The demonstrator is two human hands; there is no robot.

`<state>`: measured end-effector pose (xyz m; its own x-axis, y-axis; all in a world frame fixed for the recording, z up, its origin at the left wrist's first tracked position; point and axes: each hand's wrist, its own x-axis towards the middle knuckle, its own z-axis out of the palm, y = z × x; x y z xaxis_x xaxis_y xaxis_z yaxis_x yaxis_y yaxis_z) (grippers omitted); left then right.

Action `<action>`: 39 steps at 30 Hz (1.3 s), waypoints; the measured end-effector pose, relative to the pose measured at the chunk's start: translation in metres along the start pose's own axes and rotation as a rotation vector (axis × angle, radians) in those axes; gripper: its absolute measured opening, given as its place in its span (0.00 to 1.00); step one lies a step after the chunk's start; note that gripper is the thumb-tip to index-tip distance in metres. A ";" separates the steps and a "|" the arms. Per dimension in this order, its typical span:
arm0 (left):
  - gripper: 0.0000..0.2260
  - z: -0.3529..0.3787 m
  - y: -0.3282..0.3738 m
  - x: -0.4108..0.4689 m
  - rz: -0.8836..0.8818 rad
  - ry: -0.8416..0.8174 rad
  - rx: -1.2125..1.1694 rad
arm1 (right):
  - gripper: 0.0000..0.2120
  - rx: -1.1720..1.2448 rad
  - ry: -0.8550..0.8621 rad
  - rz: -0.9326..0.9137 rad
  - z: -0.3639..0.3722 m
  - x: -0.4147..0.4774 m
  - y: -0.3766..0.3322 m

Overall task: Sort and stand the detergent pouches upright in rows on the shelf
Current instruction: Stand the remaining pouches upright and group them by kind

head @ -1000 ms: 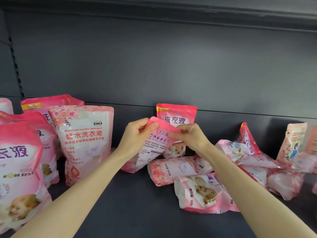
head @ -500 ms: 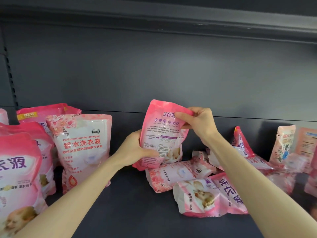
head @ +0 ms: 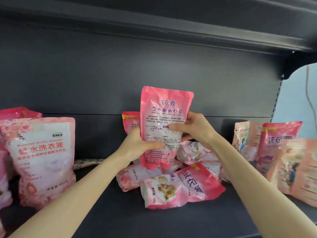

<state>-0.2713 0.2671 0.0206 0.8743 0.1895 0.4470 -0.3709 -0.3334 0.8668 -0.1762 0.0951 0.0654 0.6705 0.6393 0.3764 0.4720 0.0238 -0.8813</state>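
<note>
Head cam, the only angle here. Both hands are on one pink detergent pouch (head: 165, 117), held up off the shelf (head: 103, 217), right between them. The left hand (head: 137, 145) grips its lower left edge with the thumb wrapped across the printed face. The right hand (head: 195, 129) pinches the right edge a bit higher up, fingers curled round it.

The pouch's long axis runs pretty much straight up and down, sealed top up, and the fine-print side faces the camera. Its bottom hangs just above the heap of fallen pouches (head: 181, 188) lying directly under the hands.

What matters, I think, is where it goes down. The bare stretch of shelf is off to the left of the left hand, between that hand and the big standing pouch (head: 42, 160). To the right of the right hand, more standing pouches (head: 277, 143) crowd the space. So my guess is a turn to get the front facing out, then down and leftward, with the left hand leading since it's lower and nearer that gap.
</note>
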 end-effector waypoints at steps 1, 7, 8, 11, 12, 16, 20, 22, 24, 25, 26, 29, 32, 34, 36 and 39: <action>0.24 0.008 0.004 -0.001 0.012 -0.008 -0.005 | 0.11 0.005 0.020 -0.009 -0.007 -0.005 -0.002; 0.27 0.070 0.023 -0.013 -0.006 0.019 -0.007 | 0.11 0.006 0.088 -0.046 -0.057 -0.048 -0.005; 0.27 0.082 0.025 -0.016 -0.018 0.031 -0.014 | 0.11 0.006 0.085 -0.046 -0.065 -0.057 -0.005; 0.26 0.113 0.031 -0.030 -0.054 0.079 -0.022 | 0.13 -0.011 0.075 -0.027 -0.083 -0.079 0.001; 0.25 0.123 0.031 -0.036 -0.064 0.097 -0.021 | 0.14 -0.012 0.075 -0.022 -0.088 -0.086 0.004; 0.24 0.151 0.036 -0.061 -0.096 0.157 -0.001 | 0.15 -0.008 0.070 0.024 -0.098 -0.111 0.015; 0.25 0.168 0.036 -0.080 -0.138 0.162 0.046 | 0.14 -0.087 0.051 0.056 -0.105 -0.130 0.025; 0.24 0.174 0.036 -0.086 -0.157 0.139 0.076 | 0.16 -0.143 0.059 0.070 -0.107 -0.139 0.030; 0.25 0.179 0.034 -0.089 -0.172 0.117 0.115 | 0.16 -0.183 0.067 0.086 -0.107 -0.145 0.034; 0.26 0.181 0.032 -0.091 -0.174 0.111 0.137 | 0.15 -0.195 0.071 0.090 -0.107 -0.148 0.036; 0.27 0.183 0.030 -0.092 -0.174 0.110 0.159 | 0.15 -0.200 0.076 0.092 -0.107 -0.150 0.038; 0.31 0.186 0.028 -0.091 -0.171 0.118 0.184 | 0.16 -0.219 0.113 0.098 -0.104 -0.150 0.044; 0.35 0.184 0.029 -0.091 -0.188 0.090 0.180 | 0.19 -0.226 0.142 0.114 -0.101 -0.148 0.048; 0.35 0.180 0.025 -0.095 -0.212 0.067 0.203 | 0.23 -0.214 0.137 0.140 -0.100 -0.150 0.053; 0.31 0.177 0.020 -0.102 -0.228 0.048 0.244 | 0.29 -0.225 0.097 0.162 -0.100 -0.152 0.059; 0.28 0.179 0.014 -0.106 -0.222 0.068 0.266 | 0.29 -0.249 0.072 0.157 -0.098 -0.153 0.064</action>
<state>-0.3134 0.0770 -0.0547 0.8981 0.3426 0.2757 -0.0718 -0.5043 0.8605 -0.1919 -0.0766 -0.0207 0.7811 0.5637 0.2687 0.4794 -0.2657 -0.8364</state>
